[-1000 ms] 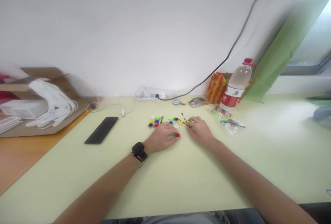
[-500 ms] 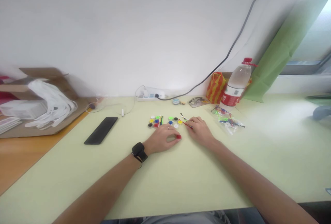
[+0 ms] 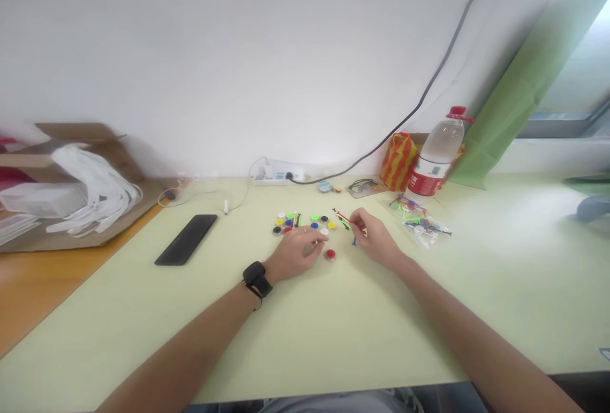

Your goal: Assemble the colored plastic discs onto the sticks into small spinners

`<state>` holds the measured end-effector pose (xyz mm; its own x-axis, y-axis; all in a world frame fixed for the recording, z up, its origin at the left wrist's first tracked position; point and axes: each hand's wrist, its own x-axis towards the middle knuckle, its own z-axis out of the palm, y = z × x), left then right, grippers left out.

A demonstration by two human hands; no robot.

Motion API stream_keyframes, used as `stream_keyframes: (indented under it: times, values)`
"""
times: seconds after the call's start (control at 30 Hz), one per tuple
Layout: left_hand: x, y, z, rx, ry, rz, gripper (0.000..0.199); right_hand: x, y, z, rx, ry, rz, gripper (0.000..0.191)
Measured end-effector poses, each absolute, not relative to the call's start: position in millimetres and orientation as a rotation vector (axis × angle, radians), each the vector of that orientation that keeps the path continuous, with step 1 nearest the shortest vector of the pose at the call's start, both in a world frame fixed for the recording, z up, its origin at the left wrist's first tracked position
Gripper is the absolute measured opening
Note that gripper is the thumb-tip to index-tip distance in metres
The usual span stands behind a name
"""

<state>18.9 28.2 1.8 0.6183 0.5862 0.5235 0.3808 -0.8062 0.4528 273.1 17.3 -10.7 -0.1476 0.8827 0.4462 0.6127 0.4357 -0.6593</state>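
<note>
A red round disc (image 3: pixel 330 254) with a clear base sits by itself on the pale green table. Just left of it is my left hand (image 3: pixel 298 253), thumb and forefinger slightly apart and holding nothing. Behind and partly under this hand are several small round discs (image 3: pixel 315 218) in green, yellow, blue, black, white and red. My right hand (image 3: pixel 374 238) is closed in a pinch on a thin red stick (image 3: pixel 342 216). Thin green and dark sticks lie by its fingertips, and a blue stick end (image 3: pixel 354 242) shows below them.
A clear bag of small coloured parts (image 3: pixel 424 230) lies right of my right hand, before a large bottle (image 3: pixel 436 159). At left rests a black phone (image 3: pixel 187 240); beyond it is a cardboard box with white straps (image 3: pixel 90 190). A power strip (image 3: pixel 279 175) stands against the wall.
My left hand has let go of the red disc and drawn back left. My right hand has lifted a little and moved right, and the red stick now points up and left from its fingers.
</note>
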Motion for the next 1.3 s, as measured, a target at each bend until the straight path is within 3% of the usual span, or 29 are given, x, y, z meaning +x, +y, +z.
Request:
stream_keyframes:
  times: [0.2, 0.43, 0.73, 0.97, 1.3]
  values:
    - [19, 27, 5, 2.436, 0.963, 1.149, 0.033, 254, 0, 3, -1.041, -1.973, 0.769, 0.027]
    - [16, 28, 3, 2.48, 0.767, 0.838, 0.016, 245, -6, 7, -1.097, -1.984, 0.95, 0.014]
    - [13, 30, 2, 2.421, 0.779, 0.747, 0.019, 253, -5, 13, -1.121, -2.035, 0.97, 0.016]
    - [14, 30, 2, 2.436, 0.792, 0.667, 0.022, 255, -5, 21, -1.221, -1.856, 1.336, 0.014]
    - [17, 27, 4, 2.3, 0.785, 0.657, 0.016, 255, 0, 15, -1.416, -1.686, 1.511, 0.013]
